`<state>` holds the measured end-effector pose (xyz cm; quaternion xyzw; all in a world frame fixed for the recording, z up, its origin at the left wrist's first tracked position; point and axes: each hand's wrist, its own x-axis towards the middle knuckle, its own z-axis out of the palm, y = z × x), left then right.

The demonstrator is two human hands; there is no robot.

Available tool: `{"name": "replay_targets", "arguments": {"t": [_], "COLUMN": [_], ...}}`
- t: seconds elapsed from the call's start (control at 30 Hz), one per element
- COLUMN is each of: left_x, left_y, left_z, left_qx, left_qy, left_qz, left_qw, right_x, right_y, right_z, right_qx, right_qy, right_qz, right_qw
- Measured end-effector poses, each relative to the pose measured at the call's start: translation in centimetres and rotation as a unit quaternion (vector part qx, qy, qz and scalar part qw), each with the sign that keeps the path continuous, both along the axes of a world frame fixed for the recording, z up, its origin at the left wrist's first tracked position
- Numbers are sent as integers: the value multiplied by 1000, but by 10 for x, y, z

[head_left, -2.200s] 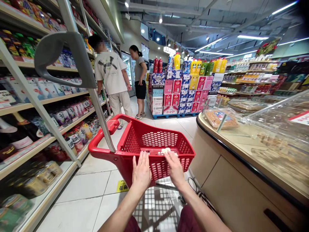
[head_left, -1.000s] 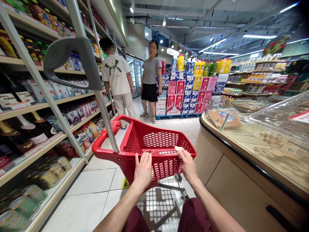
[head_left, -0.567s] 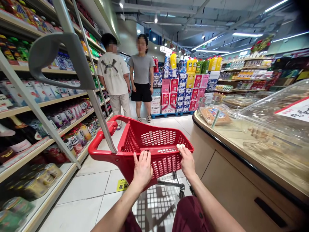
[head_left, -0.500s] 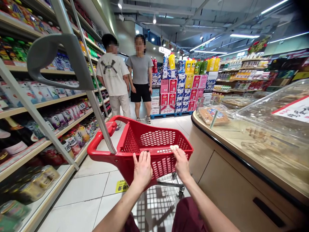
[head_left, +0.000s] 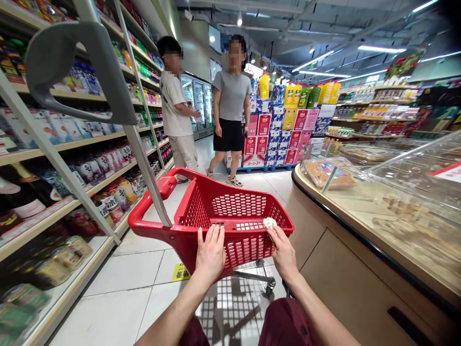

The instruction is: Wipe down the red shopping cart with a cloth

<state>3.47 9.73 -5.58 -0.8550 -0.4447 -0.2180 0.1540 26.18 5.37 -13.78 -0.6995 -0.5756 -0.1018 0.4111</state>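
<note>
A red plastic shopping cart (head_left: 201, 240) with a perforated basket stands in front of me, its handle end to the left. My left hand (head_left: 211, 252) is closed over the near rim, with the fingertips reaching to the inside. Further right along that rim, my right hand (head_left: 284, 250) pinches a crumpled white tissue or cloth (head_left: 269, 223) against the edge near the basket's corner. Its fingers are bent and partly hide what they hold. Above the cart's handle, a grey plastic grip (head_left: 81, 77) on a metal pole rises at the left.
Drink shelves (head_left: 72, 190) line the left side. A curved counter (head_left: 324, 211) with packed baked goods borders the right. Two people stand beyond the cart, one in a grey shirt (head_left: 232, 91), one in a beige shirt (head_left: 173, 98). Stacked boxes (head_left: 277, 134) stand behind them.
My right hand has slid to the right along the rim with the white tissue or cloth. The left hand stays on the rim. The person in grey has stepped closer; the other has turned sideways.
</note>
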Motion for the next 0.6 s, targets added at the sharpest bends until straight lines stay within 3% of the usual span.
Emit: {"name": "replay_targets", "arguments": {"t": [0.13, 0.3, 0.53, 0.6], "left_x": [-13, -21, -30, -34], "left_y": [-2, -2, -3, -4], "left_z": [2, 6, 0, 0], "left_qx": [-2, -20, -16, -20], "left_qy": [-15, -28, -35, -40], "left_qz": [7, 22, 25, 25], "left_qw": [1000, 999, 999, 999], "right_x": [-3, 2, -86, -96], "right_y": [-4, 11, 19, 18], "right_z": [-1, 10, 17, 18], "right_qx": [13, -3, 34, 39], "right_qy": [-19, -17, -21, -26], "right_qz": [21, 2, 100, 125], "right_qw": [1000, 1000, 994, 991]}}
